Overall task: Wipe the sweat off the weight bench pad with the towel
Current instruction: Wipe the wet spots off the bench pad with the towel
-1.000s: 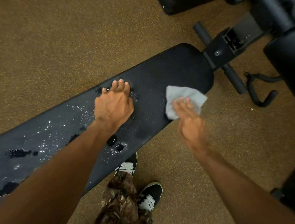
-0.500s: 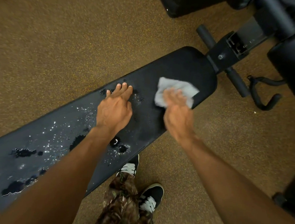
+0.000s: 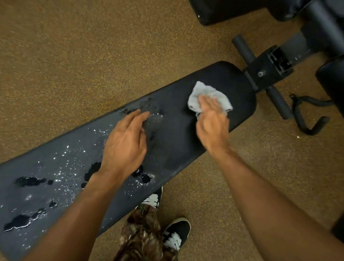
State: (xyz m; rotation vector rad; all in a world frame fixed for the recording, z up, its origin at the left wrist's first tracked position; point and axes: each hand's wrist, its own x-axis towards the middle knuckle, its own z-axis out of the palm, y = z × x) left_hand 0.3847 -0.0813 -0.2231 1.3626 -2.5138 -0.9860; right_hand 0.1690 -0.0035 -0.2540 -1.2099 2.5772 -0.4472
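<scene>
The black weight bench pad (image 3: 171, 151) runs diagonally from lower left to upper right. Wet sweat drops and dark puddles (image 3: 29, 181) cover its left and middle parts. A small grey towel (image 3: 196, 95) lies crumpled on the pad's upper right end, and my right hand (image 3: 212, 123) presses on it with flat fingers. My left hand (image 3: 124, 145) is over the middle of the pad, fingers together and pointing up-right, among the wet spots; it holds nothing.
The bench's black frame and roller pegs (image 3: 266, 72) join the pad at the upper right, beside a curved black handle (image 3: 310, 118) on the floor. Other black padded equipment (image 3: 228, 7) stands along the top. My shoes and camouflage trousers (image 3: 148, 235) are just below the pad on brown carpet.
My right hand has slid the towel from the pad's near edge up onto its upper right end. My left hand has tilted and shifted slightly, now blurred with motion.
</scene>
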